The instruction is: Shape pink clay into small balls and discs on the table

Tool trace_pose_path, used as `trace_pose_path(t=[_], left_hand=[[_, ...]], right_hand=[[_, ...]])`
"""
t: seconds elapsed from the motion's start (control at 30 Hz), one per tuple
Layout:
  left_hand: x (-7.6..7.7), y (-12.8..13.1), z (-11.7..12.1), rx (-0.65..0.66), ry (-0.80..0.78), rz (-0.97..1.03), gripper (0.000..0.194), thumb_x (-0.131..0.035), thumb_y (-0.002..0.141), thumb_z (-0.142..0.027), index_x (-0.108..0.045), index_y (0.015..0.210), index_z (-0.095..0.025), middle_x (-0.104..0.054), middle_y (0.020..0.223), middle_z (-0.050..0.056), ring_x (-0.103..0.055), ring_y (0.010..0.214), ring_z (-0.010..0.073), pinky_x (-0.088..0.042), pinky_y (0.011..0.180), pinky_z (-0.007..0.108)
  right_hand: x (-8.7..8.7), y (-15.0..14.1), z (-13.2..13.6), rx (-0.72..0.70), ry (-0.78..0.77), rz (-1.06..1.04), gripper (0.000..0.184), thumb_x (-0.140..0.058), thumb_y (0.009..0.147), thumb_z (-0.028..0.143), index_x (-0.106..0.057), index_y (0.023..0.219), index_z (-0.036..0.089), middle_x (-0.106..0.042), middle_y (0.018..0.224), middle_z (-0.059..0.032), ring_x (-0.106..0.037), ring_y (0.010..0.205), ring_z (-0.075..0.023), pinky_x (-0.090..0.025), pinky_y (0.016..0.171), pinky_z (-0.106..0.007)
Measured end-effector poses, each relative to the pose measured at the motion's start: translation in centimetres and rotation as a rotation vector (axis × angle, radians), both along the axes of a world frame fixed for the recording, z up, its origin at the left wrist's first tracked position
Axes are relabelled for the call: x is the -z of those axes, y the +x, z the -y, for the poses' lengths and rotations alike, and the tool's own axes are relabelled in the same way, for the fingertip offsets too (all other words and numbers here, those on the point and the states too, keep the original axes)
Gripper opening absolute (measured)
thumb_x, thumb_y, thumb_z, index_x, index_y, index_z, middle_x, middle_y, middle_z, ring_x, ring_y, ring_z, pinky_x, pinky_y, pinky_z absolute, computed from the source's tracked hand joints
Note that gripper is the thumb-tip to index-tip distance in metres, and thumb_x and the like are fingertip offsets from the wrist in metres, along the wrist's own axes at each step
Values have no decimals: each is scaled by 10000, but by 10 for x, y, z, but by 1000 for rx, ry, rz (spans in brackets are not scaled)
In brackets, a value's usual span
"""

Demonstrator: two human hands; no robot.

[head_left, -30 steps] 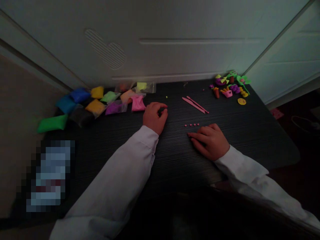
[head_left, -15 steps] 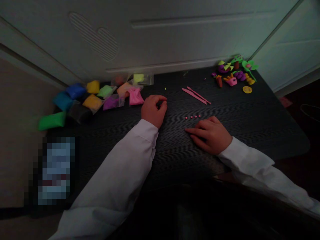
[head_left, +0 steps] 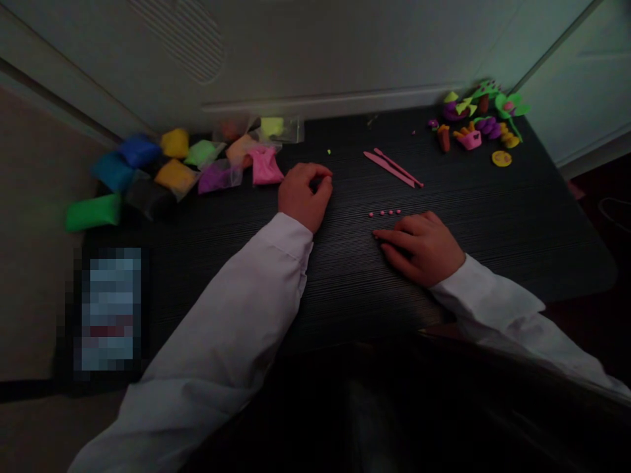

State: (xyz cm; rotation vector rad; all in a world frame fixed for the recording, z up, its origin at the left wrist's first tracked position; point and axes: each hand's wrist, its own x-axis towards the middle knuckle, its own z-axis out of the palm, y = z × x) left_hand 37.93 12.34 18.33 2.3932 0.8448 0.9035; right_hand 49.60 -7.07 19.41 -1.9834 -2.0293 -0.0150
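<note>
A short row of tiny pink clay balls lies on the dark table. Just on the near side of that row, the outstretched index finger of my right hand rests its tip on the tabletop. A small pink speck shows at this fingertip; the hand is open, palm down. My left hand rests beside a packet of pink clay, fingers curled and thumb close to the index finger. What the left fingers hold, if anything, is hidden. Two pink modelling tools lie beyond the balls.
Several packets of coloured clay are grouped at the left. Finished clay figures and a yellow clay disc stand at the back right. A blurred-out screen lies front left. A white panel rises behind the table.
The camera view has tilted, so the table and everything on it sit higher in the picture. My right fingertip has shifted slightly relative to the row of balls. My left hand keeps its pose.
</note>
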Motion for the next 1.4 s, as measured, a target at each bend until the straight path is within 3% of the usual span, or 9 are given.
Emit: trace_pose_path(t=[0.23, 0.43, 0.6, 0.7, 0.9, 1.03, 1.17, 1.4], left_hand=[[0, 0, -1, 14, 17, 11, 128, -487, 713, -195, -601, 766, -172, -583, 775, 23, -521, 769, 139, -410, 736, 282], [1, 1, -1, 15, 6, 4, 105, -495, 723, -209, -587, 765, -179, -578, 788, 19, -525, 780, 144, -408, 744, 299], [5, 1, -5, 24, 2, -7, 145, -452, 758, -310, -567, 774, -223, -592, 791, -2, -500, 804, 145, -396, 738, 311], [6, 1, -6, 37, -2, -31, 164, -418, 773, -343, -549, 794, -247, -599, 784, -19, -486, 822, 145, -386, 731, 320], [4, 1, -5, 15, -26, -32, 136, -448, 759, -322, -545, 773, -228, -580, 803, -19, -487, 797, 128, -384, 712, 305], [5, 2, -6, 15, -15, -43, 132, -455, 762, -303, -547, 773, -209, -576, 804, -12, -478, 782, 115, -378, 723, 293], [7, 2, -7, 26, -5, -21, 154, -449, 769, -331, -543, 779, -209, -582, 799, -12, -485, 796, 125, -382, 715, 294], [7, 2, -6, 17, 28, 12, 93, -497, 739, -274, -554, 748, -201, -579, 769, -7, -514, 770, 131, -403, 687, 298]], right_hand=[[0, 0, 0, -54, -16, 6, 315, -415, 777, 316, -542, 1057, 246, -531, 779, -32, -453, 729, -153, -265, 672, -323], [0, 1, 1, -9, 12, 10, 316, -403, 782, 307, -554, 1043, 212, -529, 773, -43, -447, 722, -156, -267, 663, -318], [0, 0, 0, -84, 2, 5, 315, -415, 776, 321, -548, 1050, 239, -528, 785, -41, -451, 731, -156, -272, 659, -315], [0, 0, 0, -47, 1, 20, 333, -406, 779, 333, -535, 1066, 224, -532, 802, -49, -455, 744, -164, -280, 661, -319], [1, 1, 1, -28, 32, 16, 290, -401, 781, 335, -587, 968, 216, -526, 777, -44, -450, 721, -155, -287, 653, -310], [0, 0, 0, -77, 0, 25, 320, -402, 780, 350, -550, 1041, 236, -521, 801, -45, -449, 734, -157, -289, 651, -310], [-1, 0, 0, -37, -5, 36, 341, -398, 782, 354, -533, 1068, 225, -525, 808, -52, -453, 743, -163, -292, 653, -317], [2, 1, 0, -56, 39, 6, 270, -422, 779, 348, -582, 962, 230, -535, 769, -32, -465, 716, -145, -300, 645, -303]])
